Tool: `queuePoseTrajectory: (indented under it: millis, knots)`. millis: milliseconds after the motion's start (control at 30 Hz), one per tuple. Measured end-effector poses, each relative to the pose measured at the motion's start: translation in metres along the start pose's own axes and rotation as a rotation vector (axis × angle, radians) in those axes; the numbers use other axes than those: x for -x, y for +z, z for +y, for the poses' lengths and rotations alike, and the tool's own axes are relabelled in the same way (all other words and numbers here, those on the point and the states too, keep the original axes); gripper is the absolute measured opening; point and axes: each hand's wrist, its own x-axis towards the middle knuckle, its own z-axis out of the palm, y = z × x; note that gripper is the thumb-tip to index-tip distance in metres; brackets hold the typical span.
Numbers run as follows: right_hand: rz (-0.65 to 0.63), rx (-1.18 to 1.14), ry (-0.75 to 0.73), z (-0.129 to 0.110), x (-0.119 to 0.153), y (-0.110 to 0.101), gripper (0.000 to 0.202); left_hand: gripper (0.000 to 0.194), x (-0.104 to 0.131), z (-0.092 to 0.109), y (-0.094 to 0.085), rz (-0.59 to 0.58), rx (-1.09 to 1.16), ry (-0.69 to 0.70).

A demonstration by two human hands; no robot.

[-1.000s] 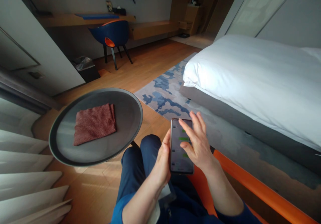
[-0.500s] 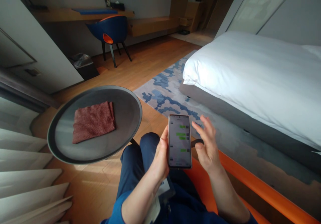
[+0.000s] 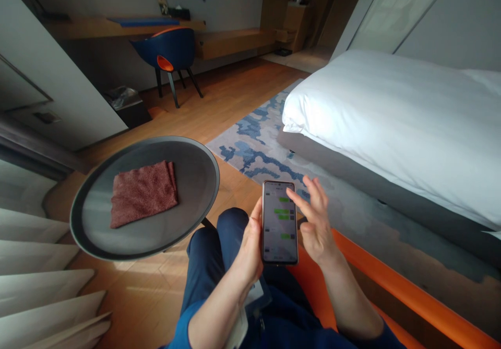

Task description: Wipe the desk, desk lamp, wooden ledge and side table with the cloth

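Wooden flooring (image 3: 235, 85) runs through the dim bedroom around the person I am watching, who sits with knees forward; I take straight ahead of that seat as twelve o'clock. Their left hand (image 3: 251, 247) grasps a phone (image 3: 277, 234), its thumb along the near side of the case. Their right hand (image 3: 316, 224) grips nothing: its fingers are loosely spread, the index finger crossing the upper right of the lit screen. Whether that fingertip touches the glass, I cannot tell. Green bubbles show on the screen, their words too small to read. The phone is at twelve o'clock, upright in the view, above the lap's dark blue trousers (image 3: 235, 229).

At three o'clock an orange chair edge (image 3: 391, 278) slants past the right forearm. At ten, near the knees, a round dark table (image 3: 195, 182) bears a folded reddish-brown cloth (image 3: 144, 195). Pale curtains (image 3: 43, 281) hang at nine. Beyond the knees at twelve lies a blue-and-grey patterned rug (image 3: 250, 158), and toward one o'clock a bed with white bedding (image 3: 391, 114). Farther off, at eleven, a blue chair (image 3: 176, 49) stands before a desk (image 3: 86, 28), with a lined bin (image 3: 133, 111) nearby.
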Motion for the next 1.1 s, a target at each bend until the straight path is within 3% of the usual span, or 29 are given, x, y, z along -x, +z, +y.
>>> queuePoseTrajectory:
  millis: [400,533,667,767,933,1100]
  knots:
    - [-0.197,0.243,-0.107,-0.013,-0.017,0.011,0.073,0.068,0.002,-0.011,-0.008,0.007,-0.081,-0.006]
    - [-0.152,0.179,-0.082,-0.011,-0.015,0.008,0.07,0.069,0.003,-0.011,-0.009,0.026,-0.065,-0.018]
    - [0.037,0.017,0.023,0.0,-0.002,0.002,0.064,0.071,0.003,-0.008,-0.009,0.069,-0.011,-0.046]
    - [0.102,-0.166,0.162,0.011,0.015,0.001,0.06,0.076,0.003,-0.005,-0.009,0.071,-0.001,-0.05]
    - [0.088,-0.509,0.445,0.019,0.039,0.006,0.065,0.074,0.002,-0.005,-0.01,0.062,-0.013,-0.039]
    - [0.023,-0.741,0.553,0.014,0.044,0.012,0.073,0.071,0.002,-0.005,-0.01,0.062,-0.013,-0.018]
